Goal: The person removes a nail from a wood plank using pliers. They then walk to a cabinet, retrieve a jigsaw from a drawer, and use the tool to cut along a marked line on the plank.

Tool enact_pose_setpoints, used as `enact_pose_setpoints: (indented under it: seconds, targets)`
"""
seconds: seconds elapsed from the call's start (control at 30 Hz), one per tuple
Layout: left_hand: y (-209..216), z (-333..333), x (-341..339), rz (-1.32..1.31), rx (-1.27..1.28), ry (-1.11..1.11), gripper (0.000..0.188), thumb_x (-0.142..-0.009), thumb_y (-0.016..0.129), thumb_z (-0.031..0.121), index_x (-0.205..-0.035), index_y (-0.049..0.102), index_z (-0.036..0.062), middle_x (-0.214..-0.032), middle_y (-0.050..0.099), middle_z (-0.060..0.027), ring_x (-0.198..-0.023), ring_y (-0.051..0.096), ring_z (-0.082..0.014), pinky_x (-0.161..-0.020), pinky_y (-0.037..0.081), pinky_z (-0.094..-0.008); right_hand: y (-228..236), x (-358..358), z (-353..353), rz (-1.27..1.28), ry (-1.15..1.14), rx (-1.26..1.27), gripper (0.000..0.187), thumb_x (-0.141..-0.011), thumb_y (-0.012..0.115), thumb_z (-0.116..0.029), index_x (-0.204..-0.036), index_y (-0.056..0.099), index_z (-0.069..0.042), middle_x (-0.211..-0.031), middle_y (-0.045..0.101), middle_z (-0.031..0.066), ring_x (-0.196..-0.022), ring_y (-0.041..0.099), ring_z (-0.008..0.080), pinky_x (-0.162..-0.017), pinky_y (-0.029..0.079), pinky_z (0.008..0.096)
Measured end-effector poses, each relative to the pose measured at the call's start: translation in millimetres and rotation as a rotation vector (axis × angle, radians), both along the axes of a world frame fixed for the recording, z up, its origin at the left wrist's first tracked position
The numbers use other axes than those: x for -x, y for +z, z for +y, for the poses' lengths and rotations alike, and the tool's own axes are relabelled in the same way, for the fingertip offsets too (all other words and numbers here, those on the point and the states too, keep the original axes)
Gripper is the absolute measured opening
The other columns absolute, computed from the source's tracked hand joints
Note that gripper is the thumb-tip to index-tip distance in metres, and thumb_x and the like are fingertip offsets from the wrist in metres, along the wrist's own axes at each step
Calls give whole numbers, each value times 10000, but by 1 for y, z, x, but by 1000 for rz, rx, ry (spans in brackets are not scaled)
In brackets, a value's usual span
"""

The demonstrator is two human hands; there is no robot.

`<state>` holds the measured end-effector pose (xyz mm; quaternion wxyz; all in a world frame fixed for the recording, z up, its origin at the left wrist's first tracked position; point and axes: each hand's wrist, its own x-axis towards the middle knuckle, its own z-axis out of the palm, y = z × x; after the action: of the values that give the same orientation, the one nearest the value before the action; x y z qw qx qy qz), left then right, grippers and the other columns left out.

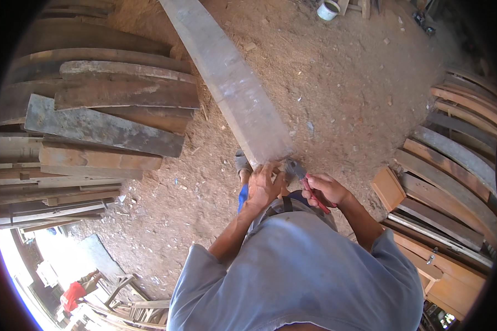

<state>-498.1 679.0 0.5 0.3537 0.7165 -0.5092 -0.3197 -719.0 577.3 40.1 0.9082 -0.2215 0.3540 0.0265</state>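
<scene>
A long, pale wooden plank [234, 91] runs from the far left down to just in front of me. At its near end, the fingers of my left hand [264, 186] are bent over the edge and grip it. The red-handled pliers [309, 186] are in my right hand [328, 190], which is closed round the handles. Their dark head points up and left, close beside the right corner of the plank's end. Whether the jaws touch the wood or bite on anything, I cannot tell.
Stacked boards [121, 91] lie along the left, more boards [447, 171] along the right. A wooden cabinet-like piece [447, 256] stands at the lower right. A white bucket [328, 10] is far ahead. Someone in red [72, 296] is at the lower left.
</scene>
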Motion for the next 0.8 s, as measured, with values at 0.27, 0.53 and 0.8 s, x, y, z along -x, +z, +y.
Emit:
enact_pose_setpoints:
  seconds: [0.27, 0.53, 0.8]
  targets:
    - [0, -36, -6, -337, 115, -105, 171, -816, 667, 105, -987, 681, 105, -962, 628, -120, -932, 573, -344, -821, 479, -451, 27, 19, -27, 85, 41, 377, 277, -1015, 522, -295, -1104, 519, -33, -924, 645, 106, -698, 642, 158, -612, 546, 296]
    - [-11, -44, -4, -382, 122, -168, 70, -804, 614, 77, -869, 638, 75, -937, 595, -121, -904, 565, -337, -794, 464, -464, 20, 17, -26, 81, 129, 393, 329, -1000, 547, -272, -1197, 521, -9, -1069, 673, 159, -807, 688, 178, -686, 568, 302]
    - [-9, -40, -14, -216, 160, -63, 82, -844, 643, 82, -912, 642, 36, -921, 639, -141, -896, 609, -354, -818, 498, -466, -11, 27, -31, -85, 275, 279, 364, -916, 604, -197, -1219, 532, -9, -1248, 581, 125, -1042, 642, 197, -857, 544, 325]
